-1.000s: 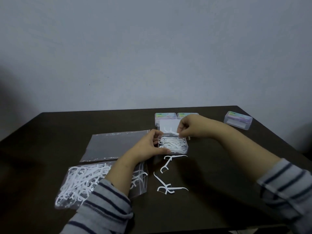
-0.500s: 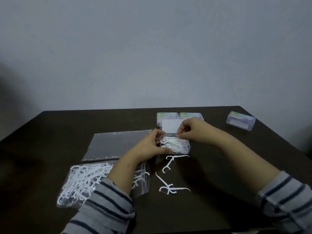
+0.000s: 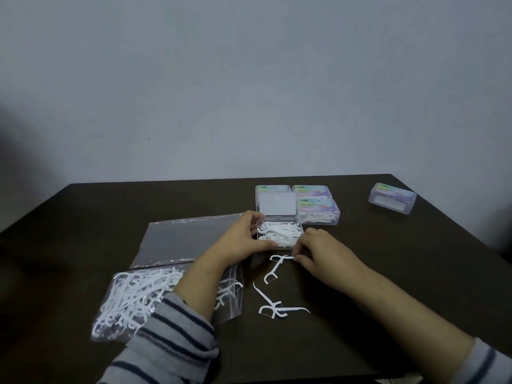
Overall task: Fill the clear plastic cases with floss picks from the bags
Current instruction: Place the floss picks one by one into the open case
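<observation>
Right hand point(image 3: 321, 253) pinching floss pick point(image 3: 277, 263), left hand point(image 3: 243, 236) gripping case point(image 3: 279, 234)

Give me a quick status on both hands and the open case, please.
Left hand holds the open case, partly filled. Right hand pinches a loose pick on the table. Nothing in the way.

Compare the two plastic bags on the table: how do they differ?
The near bag is bulging with white floss picks; the far bag looks empty and lies flat. The left forearm crosses over the near bag, while the far bag is mostly uncovered, with only the left hand over its right edge. Both are clear plastic and lie on the dark table.
</observation>
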